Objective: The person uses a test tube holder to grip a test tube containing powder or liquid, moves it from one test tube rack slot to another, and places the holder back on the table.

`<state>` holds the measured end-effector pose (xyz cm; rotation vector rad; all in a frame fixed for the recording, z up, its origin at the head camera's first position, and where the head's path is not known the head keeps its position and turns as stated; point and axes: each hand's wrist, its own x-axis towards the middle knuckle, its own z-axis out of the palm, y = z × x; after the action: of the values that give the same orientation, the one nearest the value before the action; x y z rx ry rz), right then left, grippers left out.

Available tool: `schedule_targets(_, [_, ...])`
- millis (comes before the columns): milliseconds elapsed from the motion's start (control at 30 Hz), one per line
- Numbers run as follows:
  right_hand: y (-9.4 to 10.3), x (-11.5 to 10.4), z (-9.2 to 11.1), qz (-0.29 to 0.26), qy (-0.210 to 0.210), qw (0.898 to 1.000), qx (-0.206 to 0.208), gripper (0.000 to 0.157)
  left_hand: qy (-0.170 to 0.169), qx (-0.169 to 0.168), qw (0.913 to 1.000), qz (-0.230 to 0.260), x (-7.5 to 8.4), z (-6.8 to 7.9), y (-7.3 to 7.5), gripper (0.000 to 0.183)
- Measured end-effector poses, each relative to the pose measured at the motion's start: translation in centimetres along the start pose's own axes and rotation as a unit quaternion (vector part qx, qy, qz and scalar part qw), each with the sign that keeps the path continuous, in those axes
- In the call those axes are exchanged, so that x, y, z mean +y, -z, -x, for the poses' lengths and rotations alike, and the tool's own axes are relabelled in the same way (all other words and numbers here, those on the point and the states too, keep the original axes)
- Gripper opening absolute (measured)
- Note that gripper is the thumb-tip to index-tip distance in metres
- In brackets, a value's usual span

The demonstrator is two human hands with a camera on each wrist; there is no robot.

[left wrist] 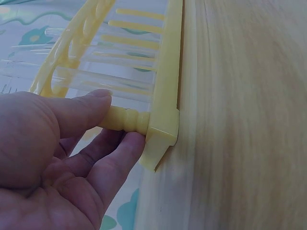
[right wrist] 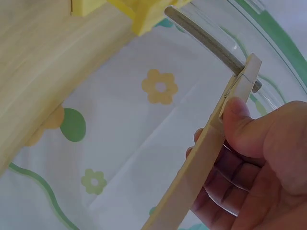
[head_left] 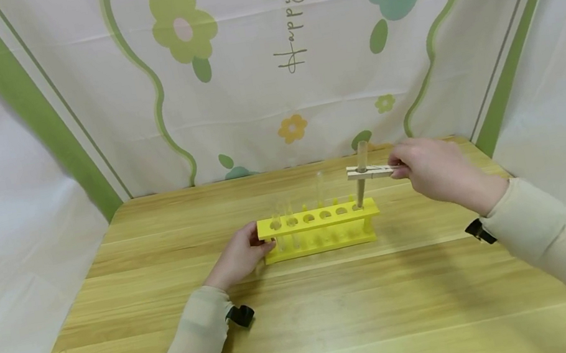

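A yellow test tube rack (head_left: 324, 248) stands on the wooden table. My left hand (head_left: 240, 253) pinches the post at its left end between thumb and fingers, as the left wrist view shows close up. My right hand (head_left: 432, 172) grips a wooden test tube holder (head_left: 379, 171). Clamped in the holder's far end is a glass test tube (head_left: 362, 156) with grey-brown contents (right wrist: 206, 40). It tilts slightly, its bottom at the rack's rightmost hole; whether it has entered, I cannot tell. Clear test tubes (left wrist: 105, 84) stand in the rack, two of them at the left end.
Yellow pegs (head_left: 304, 207) stick up along the rack's back side. Behind the table (head_left: 311, 335) hangs a white cloth (head_left: 246, 94) with printed flowers, and white cloth also hangs at both sides. A black strap (head_left: 241, 316) sits at the left wrist.
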<state>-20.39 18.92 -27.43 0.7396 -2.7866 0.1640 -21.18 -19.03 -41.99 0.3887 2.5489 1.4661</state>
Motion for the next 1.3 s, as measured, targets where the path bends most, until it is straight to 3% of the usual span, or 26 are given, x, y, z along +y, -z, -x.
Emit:
schedule_targets(667, [4.1,-0.8,-0.5,0.004,-0.005,0.999,0.042,0.009,-0.003,-0.003,1.0,0.001,0.0,0.0,0.1,0.022])
schedule_targets(1300, [4.8,-2.0,-1.0,0.007,0.009,0.998,0.066,0.006,0.003,0.002,1.0,-0.007,0.2,0.0,0.0,0.024])
